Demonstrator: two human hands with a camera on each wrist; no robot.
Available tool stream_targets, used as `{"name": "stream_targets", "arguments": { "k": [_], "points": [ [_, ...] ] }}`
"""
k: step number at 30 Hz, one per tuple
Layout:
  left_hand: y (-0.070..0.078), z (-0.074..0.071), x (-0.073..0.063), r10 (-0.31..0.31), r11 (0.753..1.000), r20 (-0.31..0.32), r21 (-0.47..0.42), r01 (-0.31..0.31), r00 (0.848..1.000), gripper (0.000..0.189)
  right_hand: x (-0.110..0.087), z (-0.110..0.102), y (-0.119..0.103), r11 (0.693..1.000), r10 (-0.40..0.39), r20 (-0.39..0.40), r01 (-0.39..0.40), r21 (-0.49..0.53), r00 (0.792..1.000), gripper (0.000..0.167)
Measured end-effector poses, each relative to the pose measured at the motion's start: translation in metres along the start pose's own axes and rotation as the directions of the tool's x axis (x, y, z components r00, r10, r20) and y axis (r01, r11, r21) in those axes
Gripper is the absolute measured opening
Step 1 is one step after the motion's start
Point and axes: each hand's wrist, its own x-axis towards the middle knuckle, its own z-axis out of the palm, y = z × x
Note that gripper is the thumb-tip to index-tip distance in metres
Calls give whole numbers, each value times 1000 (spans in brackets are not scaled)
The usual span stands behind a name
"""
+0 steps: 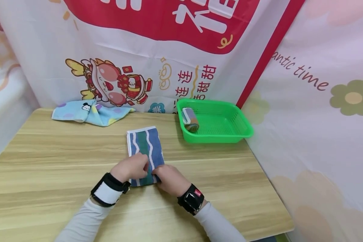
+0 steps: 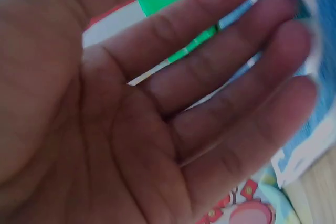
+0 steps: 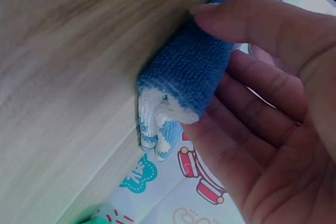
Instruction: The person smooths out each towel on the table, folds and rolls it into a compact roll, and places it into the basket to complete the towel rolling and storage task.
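A blue and green striped towel (image 1: 143, 139) with white wavy lines lies folded into a long rectangle on the table. My left hand (image 1: 131, 167) is over its middle, and in the left wrist view the fingertips (image 2: 294, 43) touch the cloth with the fingers fairly straight. At the near right corner, my right hand (image 1: 173, 180) grips the towel's near end. The right wrist view shows that end as a thick blue fold (image 3: 184, 66), with the thumb on one side and the fingers on the other.
A green plastic basket (image 1: 220, 138) stands at the back right, with a rolled towel (image 1: 191, 118) against its left wall. Along the back left edge lies a crumpled light blue towel (image 1: 104, 116). A printed curtain (image 1: 157, 50) hangs behind the wooden table (image 1: 54, 168).
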Motion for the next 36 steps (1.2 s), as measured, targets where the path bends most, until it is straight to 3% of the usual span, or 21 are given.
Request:
{"name": "stream_targets", "arguments": {
  "k": [6, 10, 17, 21, 25, 28, 31, 36],
  "points": [
    [13, 7, -1, -41, 998, -10, 40, 41, 999, 37, 7, 0, 2, 999, -2, -32, 1, -35, 999, 12],
    [16, 11, 0, -64, 995, -37, 76, 67, 997, 23, 16, -3, 6, 1000, -3, -32, 3, 4, 999, 14],
    [8, 20, 2, -59, 993, -95, 100, 68, 994, 22, 39, -5, 18, 984, 72, 108, -88, 155, 992, 11],
    [-3, 17, 5, -32, 997, -48, 70, 36, 998, 13, 50, -10, 25, 975, 74, 190, -112, 193, 979, 10],
    [-12, 16, 10, -51, 999, 26, 13, 51, 998, 11, 51, -11, 28, 968, 83, 215, -129, 213, 973, 15],
    [-19, 16, 14, -60, 998, 61, -33, 62, 996, 16, 49, -13, 28, 962, 83, 195, -130, 242, 977, 16],
    [-26, 15, 17, -56, 996, 67, -71, 61, 996, 22, 49, -20, 25, 968, 70, 123, -98, 231, 990, 12],
    [-39, 10, 19, -47, 986, 61, -155, 56, 997, 26, 50, -31, 14, 997, 42, -10, -42, 66, 999, 14]
  ]
}}
